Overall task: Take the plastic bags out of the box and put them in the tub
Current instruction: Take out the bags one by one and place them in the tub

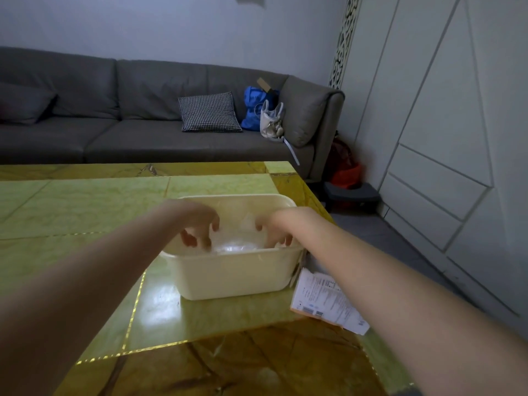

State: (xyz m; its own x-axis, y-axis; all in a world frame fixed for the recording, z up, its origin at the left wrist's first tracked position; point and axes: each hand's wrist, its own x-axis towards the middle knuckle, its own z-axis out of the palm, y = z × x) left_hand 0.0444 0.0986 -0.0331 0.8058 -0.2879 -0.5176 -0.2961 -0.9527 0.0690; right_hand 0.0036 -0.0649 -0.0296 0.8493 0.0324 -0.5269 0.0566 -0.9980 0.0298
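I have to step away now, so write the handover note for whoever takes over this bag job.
Left hand: inside the tub, fingers curled down onto the plastic bags.
Right hand: same, at the tub's right side.
Whether either grips the plastic cannot be told.
Done: clear bags lie in the tub on the table.
Left: unclear; a box with a label lies flat beside the tub.

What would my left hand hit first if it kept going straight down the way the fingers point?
Most likely the clear plastic bags lying in the cream tub. The left hand is inside the rim, fingers pointing down, though the remaining gap is unclear.
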